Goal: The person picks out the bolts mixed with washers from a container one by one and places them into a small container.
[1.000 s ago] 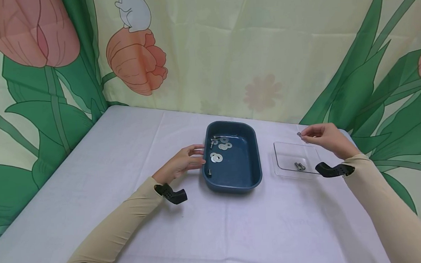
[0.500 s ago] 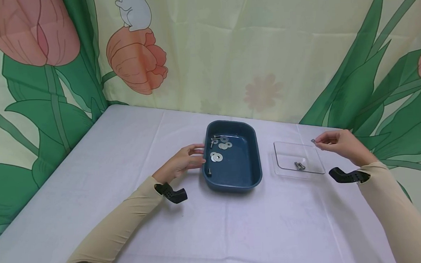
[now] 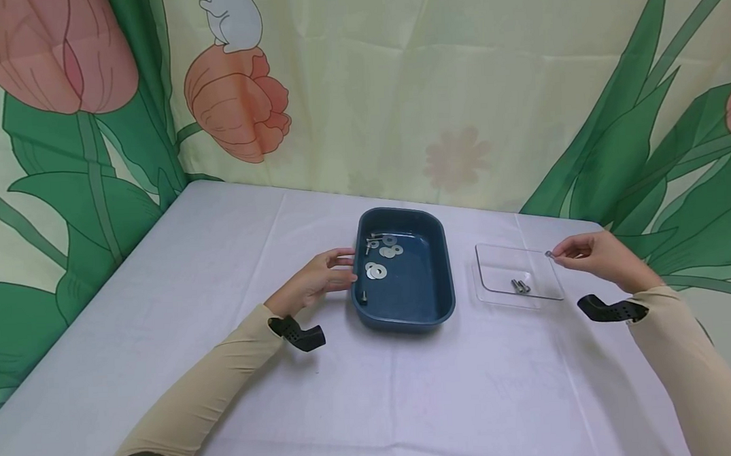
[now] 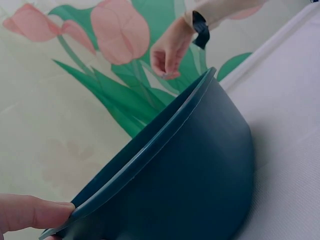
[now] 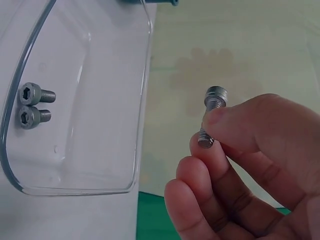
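1. Left hand [image 3: 315, 281]: thumb over blue bin's [image 3: 417, 280] left rim, pinching lightly; well apart from the tray.
2. Clear tray [image 5: 95, 192], on counter [image 3: 336, 399]: two loose bolts [image 5: 31, 94] lay inside.
3. Right hand [image 3: 599, 255], nearer the tray: curled fingers pinched a third bolt [image 5: 216, 97] by the tray's far right corner, bolt head leftward, toward the bin; height unclear.

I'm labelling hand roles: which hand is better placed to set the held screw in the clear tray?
Likely the right hand: it pinches the screw near the clear tray; the left hand holds the blue bin.
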### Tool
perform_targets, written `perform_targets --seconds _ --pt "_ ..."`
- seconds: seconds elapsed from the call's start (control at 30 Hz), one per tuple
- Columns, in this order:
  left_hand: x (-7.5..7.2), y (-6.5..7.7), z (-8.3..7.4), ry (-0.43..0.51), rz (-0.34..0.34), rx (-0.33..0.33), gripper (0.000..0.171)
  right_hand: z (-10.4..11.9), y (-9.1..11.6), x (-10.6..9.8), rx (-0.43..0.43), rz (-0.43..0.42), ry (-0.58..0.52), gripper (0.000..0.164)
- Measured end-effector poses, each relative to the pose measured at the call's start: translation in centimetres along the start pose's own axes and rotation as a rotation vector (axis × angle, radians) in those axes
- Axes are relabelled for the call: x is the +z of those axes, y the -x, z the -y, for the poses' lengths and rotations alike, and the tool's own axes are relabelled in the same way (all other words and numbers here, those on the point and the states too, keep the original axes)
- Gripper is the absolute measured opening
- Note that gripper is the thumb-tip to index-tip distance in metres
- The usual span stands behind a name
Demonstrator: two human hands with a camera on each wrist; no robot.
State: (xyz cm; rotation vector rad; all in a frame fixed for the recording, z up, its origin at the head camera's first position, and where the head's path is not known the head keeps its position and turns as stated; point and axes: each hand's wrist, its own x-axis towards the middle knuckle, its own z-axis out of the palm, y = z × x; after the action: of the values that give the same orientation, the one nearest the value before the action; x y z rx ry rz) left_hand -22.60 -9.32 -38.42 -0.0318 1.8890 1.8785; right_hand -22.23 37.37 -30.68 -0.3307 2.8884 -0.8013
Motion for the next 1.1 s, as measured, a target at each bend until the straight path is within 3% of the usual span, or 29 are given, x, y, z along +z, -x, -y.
perform_targets --seconds 0.3,0.63,1.1 --pt "0.0 0.1 -0.1 -0.022 -0.009 -0.010 0.063 -0.2 -0.6 0.3 -0.010 -0.014 -0.026 0.020" --pt "0.1 0.1 0.0 -0.026 -0.015 -0.014 0.062 -0.1 -1.1 0.6 -0.009 -0.011 -0.029 0.036" --pt "0.1 0.0 0.0 -0.020 -0.008 -0.006 0.062 -0.2 -1.5 1.4 -0.117 0.008 -0.076 0.045"
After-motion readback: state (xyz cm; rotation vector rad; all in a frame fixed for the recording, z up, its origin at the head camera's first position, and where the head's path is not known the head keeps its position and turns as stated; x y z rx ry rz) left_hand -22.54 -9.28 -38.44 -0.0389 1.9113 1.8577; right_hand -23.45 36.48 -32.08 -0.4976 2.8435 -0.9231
